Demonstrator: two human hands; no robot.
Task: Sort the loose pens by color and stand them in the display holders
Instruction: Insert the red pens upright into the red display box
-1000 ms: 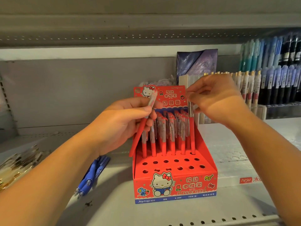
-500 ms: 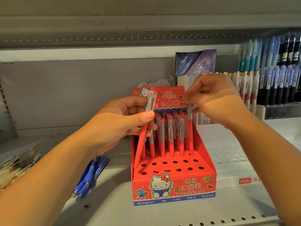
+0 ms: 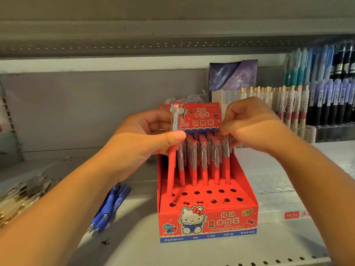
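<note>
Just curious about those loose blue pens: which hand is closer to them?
Left. The left hand is just above the blue pens; the right hand is over the red holder.

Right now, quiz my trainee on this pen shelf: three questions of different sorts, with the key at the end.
1. True or false: the left hand holds a red pen at the left side of the red display box.
2. Pick one: the loose pens lying on the shelf left of the box are A green, B blue, C black.
3. Fill in: the right hand pinches the top of the last pen at the ___ end of the standing row.
Key: 1 true; 2 B; 3 right.
</note>
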